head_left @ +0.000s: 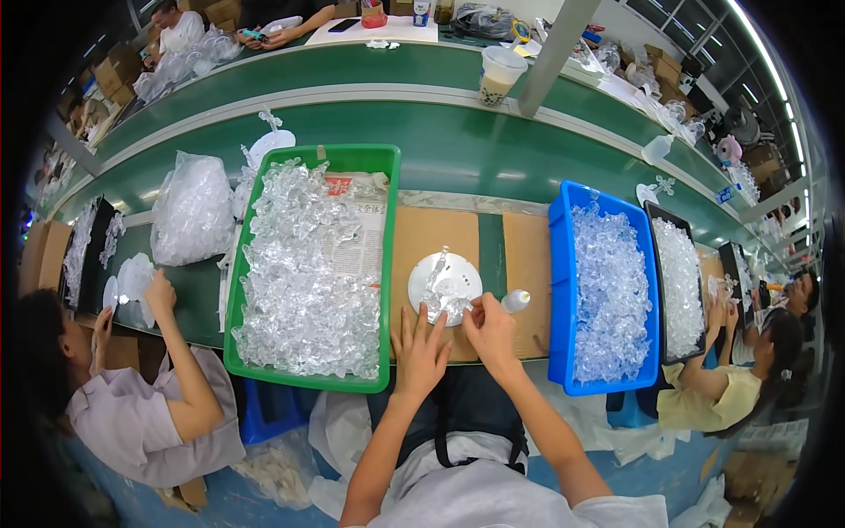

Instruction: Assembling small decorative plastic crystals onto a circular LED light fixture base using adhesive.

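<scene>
A white round disc (422,275) lies on the brown cardboard in front of me, with small clear plastic pieces (447,304) on it. My left hand (417,356) is open, its fingers spread and their tips at the near left edge of the disc. At the disc's near right edge, the thumb and fingers of my right hand (490,330) are pinched together; what they hold is too small to make out. A small white bottle (516,301) lies just beyond my right hand, its tip pointing right.
To my left, a green tray (393,238) holds clear plastic pieces and a newspaper sheet; a blue bin (556,290) with more pieces stands right. Bagged pieces (189,211) lie farther left. A drink cup (502,75) stands on the far ledge. Co-workers (150,405) sit on both sides.
</scene>
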Demonstrator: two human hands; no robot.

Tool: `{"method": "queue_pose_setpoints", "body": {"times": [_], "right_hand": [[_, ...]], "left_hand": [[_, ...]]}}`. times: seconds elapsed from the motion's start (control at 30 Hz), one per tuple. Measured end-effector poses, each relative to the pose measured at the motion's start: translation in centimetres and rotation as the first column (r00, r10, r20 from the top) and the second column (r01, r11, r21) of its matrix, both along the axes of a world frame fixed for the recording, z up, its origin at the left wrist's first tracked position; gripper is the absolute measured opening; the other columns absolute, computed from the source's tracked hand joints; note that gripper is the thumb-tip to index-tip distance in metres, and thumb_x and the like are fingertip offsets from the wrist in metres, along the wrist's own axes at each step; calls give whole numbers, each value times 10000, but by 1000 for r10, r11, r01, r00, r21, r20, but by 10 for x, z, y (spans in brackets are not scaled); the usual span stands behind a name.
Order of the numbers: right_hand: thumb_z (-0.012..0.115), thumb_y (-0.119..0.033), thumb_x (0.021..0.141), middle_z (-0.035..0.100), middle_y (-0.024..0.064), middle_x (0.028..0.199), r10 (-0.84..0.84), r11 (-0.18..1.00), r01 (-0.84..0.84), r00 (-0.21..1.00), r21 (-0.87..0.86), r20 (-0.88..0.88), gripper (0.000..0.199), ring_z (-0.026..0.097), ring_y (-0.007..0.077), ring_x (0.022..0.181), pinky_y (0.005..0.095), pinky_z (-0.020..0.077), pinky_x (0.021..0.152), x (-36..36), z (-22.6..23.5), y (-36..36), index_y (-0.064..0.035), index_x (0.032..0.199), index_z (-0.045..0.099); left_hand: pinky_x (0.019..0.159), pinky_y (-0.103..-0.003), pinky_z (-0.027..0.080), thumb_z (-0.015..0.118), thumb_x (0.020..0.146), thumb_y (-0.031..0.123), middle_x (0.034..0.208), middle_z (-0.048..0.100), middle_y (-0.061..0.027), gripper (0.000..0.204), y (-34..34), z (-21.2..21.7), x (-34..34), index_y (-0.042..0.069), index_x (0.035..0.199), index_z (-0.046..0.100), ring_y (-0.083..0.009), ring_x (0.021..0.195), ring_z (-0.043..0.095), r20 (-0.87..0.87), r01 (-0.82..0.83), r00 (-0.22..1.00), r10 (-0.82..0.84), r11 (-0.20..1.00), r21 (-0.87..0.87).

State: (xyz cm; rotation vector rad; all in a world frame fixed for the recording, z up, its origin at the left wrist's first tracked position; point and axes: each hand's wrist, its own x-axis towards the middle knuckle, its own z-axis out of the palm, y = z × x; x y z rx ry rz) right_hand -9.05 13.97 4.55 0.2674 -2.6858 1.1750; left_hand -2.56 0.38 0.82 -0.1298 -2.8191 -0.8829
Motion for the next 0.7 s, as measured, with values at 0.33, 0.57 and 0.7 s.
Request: {"method": "queue_pose_setpoints", "body": {"times": [0.33, 0.57, 0.7], "right_hand": [[670, -90, 780, 614, 123, 837, -90, 952, 130, 984, -278, 154, 193, 599, 184, 690, 295, 484, 606, -4, 9, -2, -13, 938, 590], [669, -85, 780, 601, 111, 799, 7, 991, 8, 994, -136, 107, 184, 594, 199, 662, 299, 483, 590, -10, 4, -2, -15, 925, 580], [665, -77, 778, 583, 116, 775, 20, 1000, -19, 999, 9, -49, 175, 584, 212, 633, 301, 480, 567, -15, 1, -3, -11, 906, 566]], "left_hand": [[1008, -650, 169, 568, 860, 265, 1459, 271, -157, 524, -3, 0, 1, 129, 1342, 413, -433, 1341, 193, -12, 1, 1000, 0, 1000, 20], [1017, -660, 154, 552, 871, 242, 1420, 319, -193, 509, 0, -3, -1, 162, 1353, 408, -446, 1318, 235, -30, -9, 1000, 9, 1000, -24], [1011, -665, 164, 547, 876, 232, 1360, 400, -204, 504, 8, 8, -5, 205, 1360, 411, -442, 1275, 314, -28, -45, 999, 42, 994, -98]]}}
